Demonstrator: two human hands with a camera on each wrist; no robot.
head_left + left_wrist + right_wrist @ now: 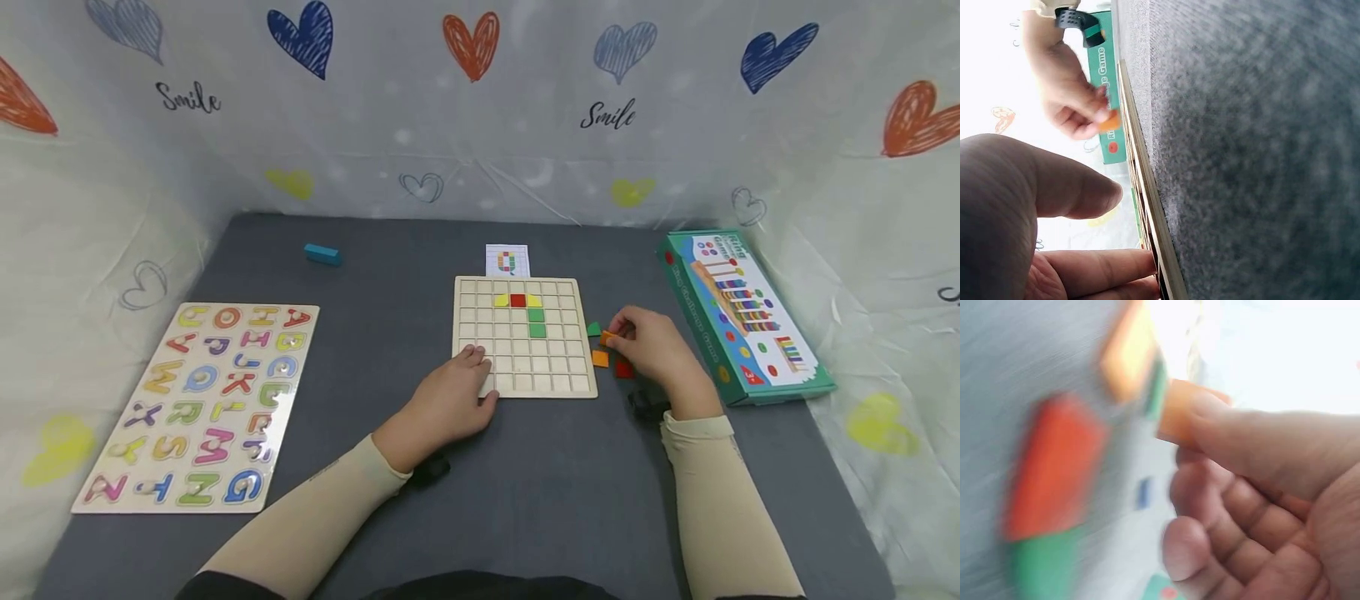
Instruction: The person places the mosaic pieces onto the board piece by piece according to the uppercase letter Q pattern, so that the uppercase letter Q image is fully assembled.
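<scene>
A wooden grid board point(555, 364) lies in the middle of the table. On its upper rows are two yellow tiles, one on each side of a red tile point(517, 300), with two green tiles point(537, 331) below the right one. My left hand point(448, 402) rests its extended fingers on the board's lower left edge. Just right of the board, my right hand point(654, 346) pinches an orange tile point(1175, 412) between thumb and fingers. Beside that hand lie a loose green piece point(594, 329), another orange tile point(600, 358) and a loose red piece point(624, 368).
A card point(507, 261) with a coloured tile pattern touches the board's far edge. The alphabet puzzle board point(161, 433) lies at left, with a blue block point(322, 254) behind it. A green game box point(765, 321) lies at right, close to my right hand.
</scene>
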